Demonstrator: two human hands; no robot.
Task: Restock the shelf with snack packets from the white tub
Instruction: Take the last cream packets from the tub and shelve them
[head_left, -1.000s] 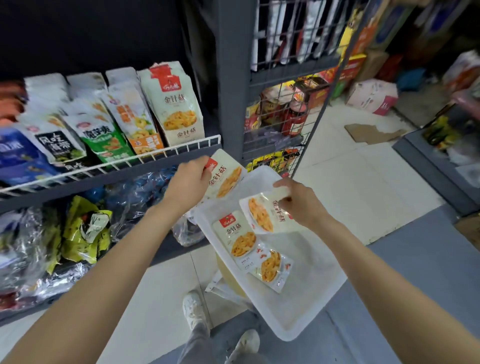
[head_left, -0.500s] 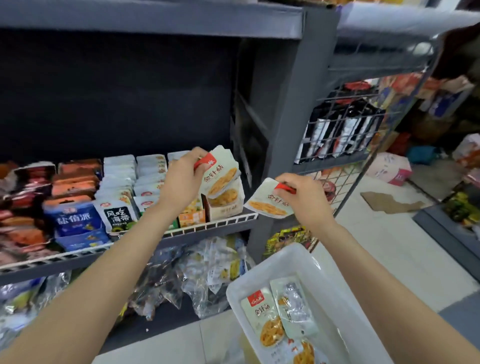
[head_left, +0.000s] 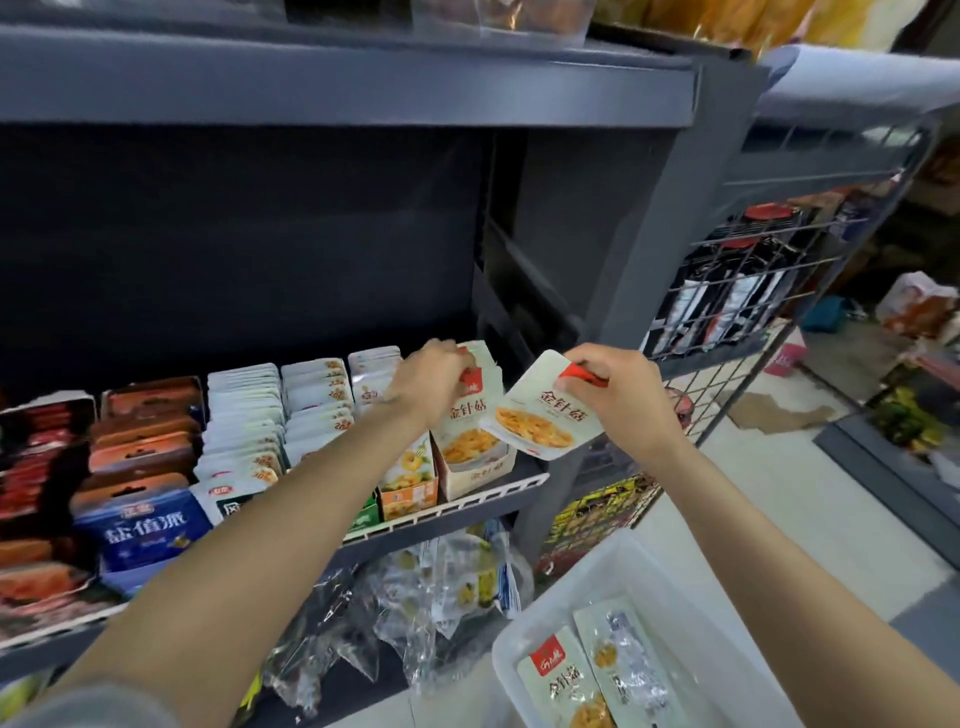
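Fingers of the left hand (head_left: 434, 382) pinch a packet (head_left: 475, 410) seemingly entering its shelf box (head_left: 480, 470); right hand (head_left: 618, 397) pinches another packet (head_left: 540, 415).

Above the rows of packets (head_left: 270, 415) on the wire-fronted shelf (head_left: 483, 499) you have a tall dark gap, roofed by the upper shelf board (head_left: 343, 78). To the right of that shelf the grey upright post (head_left: 639, 270) blocks you. Your left hand (head_left: 431, 384) already fills the rightmost display box (head_left: 472, 467); your right hand (head_left: 618, 400) holds a packet (head_left: 535, 415) just in front of it.
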